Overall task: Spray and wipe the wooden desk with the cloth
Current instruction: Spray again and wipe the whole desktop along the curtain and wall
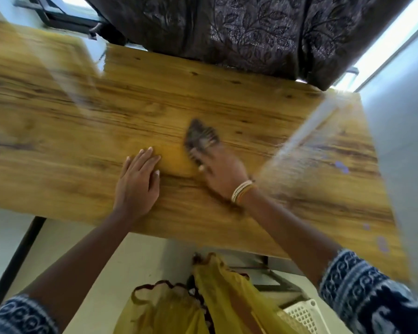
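Observation:
The wooden desk (58, 141) fills the middle of the head view, its grain running left to right. My right hand (223, 172) presses a dark, blurred cloth (199, 136) flat onto the desk's centre, with bangles on the wrist. My left hand (138, 182) rests palm down on the desk just left of it, fingers spread, holding nothing. No spray bottle is in view.
A dark patterned curtain (251, 32) hangs over the desk's far edge. A pale wall (401, 153) borders the right side. Below the near edge are a yellow garment (217, 302), a white perforated basket (304, 314) and the desk's black metal frame (17, 261).

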{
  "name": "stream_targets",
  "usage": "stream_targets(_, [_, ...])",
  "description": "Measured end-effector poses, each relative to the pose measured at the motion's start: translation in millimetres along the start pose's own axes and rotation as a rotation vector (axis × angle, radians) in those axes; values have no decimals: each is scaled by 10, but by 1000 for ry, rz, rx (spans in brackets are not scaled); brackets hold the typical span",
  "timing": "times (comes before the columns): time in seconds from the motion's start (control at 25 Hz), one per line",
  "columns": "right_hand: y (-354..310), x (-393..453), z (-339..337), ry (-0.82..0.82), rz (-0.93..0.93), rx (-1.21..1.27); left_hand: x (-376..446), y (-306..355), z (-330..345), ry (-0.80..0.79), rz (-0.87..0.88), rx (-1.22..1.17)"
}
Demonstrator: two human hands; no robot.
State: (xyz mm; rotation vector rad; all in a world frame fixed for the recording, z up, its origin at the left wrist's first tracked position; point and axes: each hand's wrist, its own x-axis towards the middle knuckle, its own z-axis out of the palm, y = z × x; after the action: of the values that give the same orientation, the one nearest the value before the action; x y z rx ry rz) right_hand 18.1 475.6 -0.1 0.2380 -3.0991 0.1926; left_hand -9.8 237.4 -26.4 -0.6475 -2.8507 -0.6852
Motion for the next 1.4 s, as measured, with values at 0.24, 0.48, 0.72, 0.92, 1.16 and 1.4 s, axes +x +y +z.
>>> stream_targets(0.24, [-408,-442,98,-147,-693,52,-319,-552,-305,33,-101,12])
stream_targets(0.48, [853,362,-46,78,632,61,-420,-634,-305,41,-161,-20])
stream_targets(0.72, [-431,1174,57,27,330,29,-415,-664,-301,79,-171,-54])
stream_targets(0.92, [-1052,1195,151,-190,-409,-2,-407,-678,-293,94,-164,-53])
stream_targets(1.16, [707,639,5,100,482,0,-429,-676,-296,87,-120,1])
stream_targets(1.4, [321,260,17,127,797,72,-442,-648,-255,-25,-109,120])
